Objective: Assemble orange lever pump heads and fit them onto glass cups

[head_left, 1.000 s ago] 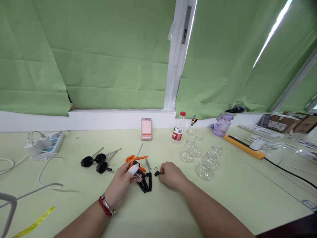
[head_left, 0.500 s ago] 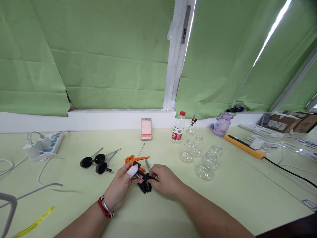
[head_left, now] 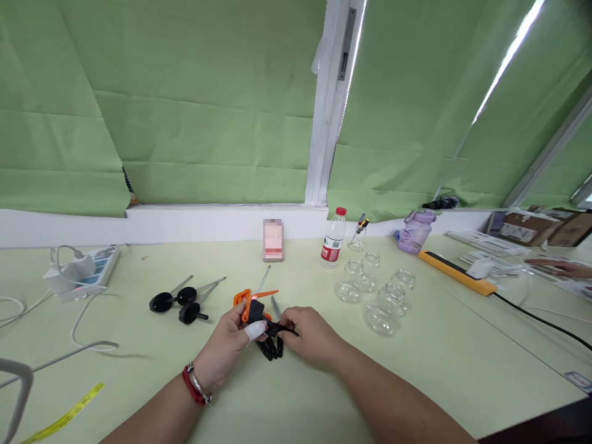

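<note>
The left hand grips a blocky black part, seemingly plastic, near six o'clock from the phone. At three o'clock, the right hand pinches a slim, curved black strip.

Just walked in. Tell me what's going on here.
A person's left hand grips a black part beside orange pieces, while the right hand pinches a curved black piece close to it; whether the two are joined is unclear. Black bars lie just below. Black-headed rods lie to the left, clear vessels stand to the right.
</note>
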Demonstrator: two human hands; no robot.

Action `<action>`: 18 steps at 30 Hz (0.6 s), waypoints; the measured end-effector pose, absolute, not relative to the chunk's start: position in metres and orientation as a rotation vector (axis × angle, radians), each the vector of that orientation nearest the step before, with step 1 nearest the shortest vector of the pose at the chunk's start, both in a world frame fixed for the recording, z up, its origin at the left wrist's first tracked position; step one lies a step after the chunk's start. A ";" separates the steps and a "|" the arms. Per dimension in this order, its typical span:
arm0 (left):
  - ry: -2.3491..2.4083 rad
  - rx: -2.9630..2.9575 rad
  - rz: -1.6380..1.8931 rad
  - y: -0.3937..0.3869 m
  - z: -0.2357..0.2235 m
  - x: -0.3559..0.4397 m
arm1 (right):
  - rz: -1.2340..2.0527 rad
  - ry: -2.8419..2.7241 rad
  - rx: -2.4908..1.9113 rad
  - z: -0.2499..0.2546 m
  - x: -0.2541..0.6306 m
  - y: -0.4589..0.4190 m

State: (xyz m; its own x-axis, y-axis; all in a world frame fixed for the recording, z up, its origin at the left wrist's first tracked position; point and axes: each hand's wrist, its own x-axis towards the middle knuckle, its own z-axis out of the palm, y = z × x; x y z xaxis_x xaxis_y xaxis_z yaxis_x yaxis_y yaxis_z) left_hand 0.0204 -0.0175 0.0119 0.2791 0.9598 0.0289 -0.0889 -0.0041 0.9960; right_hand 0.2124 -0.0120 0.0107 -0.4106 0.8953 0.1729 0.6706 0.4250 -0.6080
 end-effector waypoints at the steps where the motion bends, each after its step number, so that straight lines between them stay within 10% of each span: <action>1: 0.941 1.287 1.049 -0.017 0.012 0.021 | 0.621 -2.209 -1.322 0.011 0.213 -0.012; 18: 1.055 1.269 1.100 -0.017 0.015 0.024 | 0.689 -2.177 -1.312 0.010 0.209 -0.014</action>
State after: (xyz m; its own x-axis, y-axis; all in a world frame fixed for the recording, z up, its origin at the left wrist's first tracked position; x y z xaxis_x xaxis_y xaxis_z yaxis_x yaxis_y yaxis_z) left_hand 0.0236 -0.0175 0.0150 0.1728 0.9849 0.0098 -0.0315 -0.0044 0.9995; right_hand 0.2086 -0.0136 0.0102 -0.4089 0.8988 0.1580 0.6442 0.4069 -0.6476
